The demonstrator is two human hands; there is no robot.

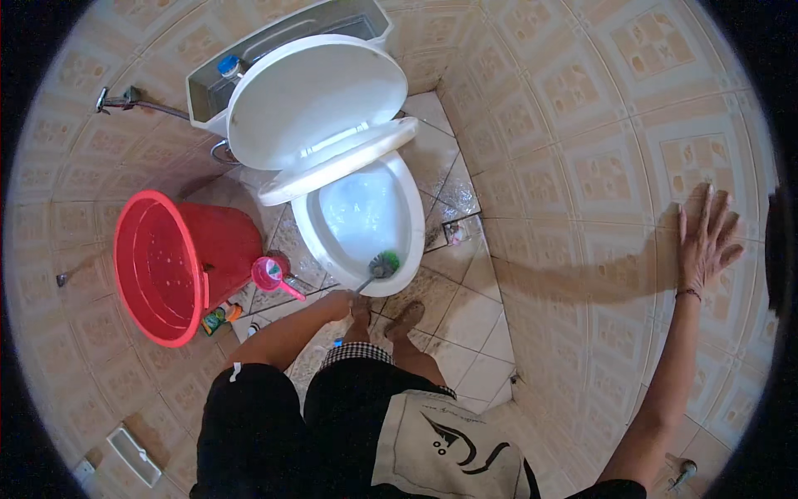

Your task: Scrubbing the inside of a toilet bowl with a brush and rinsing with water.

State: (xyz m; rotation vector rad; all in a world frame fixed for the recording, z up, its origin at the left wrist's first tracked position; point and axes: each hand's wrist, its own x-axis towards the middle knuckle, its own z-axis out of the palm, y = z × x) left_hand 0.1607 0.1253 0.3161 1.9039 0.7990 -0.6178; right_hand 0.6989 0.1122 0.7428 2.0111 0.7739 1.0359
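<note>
My left hand grips the handle of a toilet brush. The brush head, grey and green bristles, rests inside the front of the white toilet bowl, just below its rim. Bluish-white light shines off the basin's inner wall. Both the toilet seat and the lid are raised and lean back towards the cistern. Far off to the right, my right hand lies flat with its fingers spread against the tiled wall, holding nothing.
A red bucket of water stands left of the toilet, with a pink dipper beside it. Behind the lid, the uncovered cistern holds a blue-capped bottle. A floor drain sits in the wet, dirty floor tiles.
</note>
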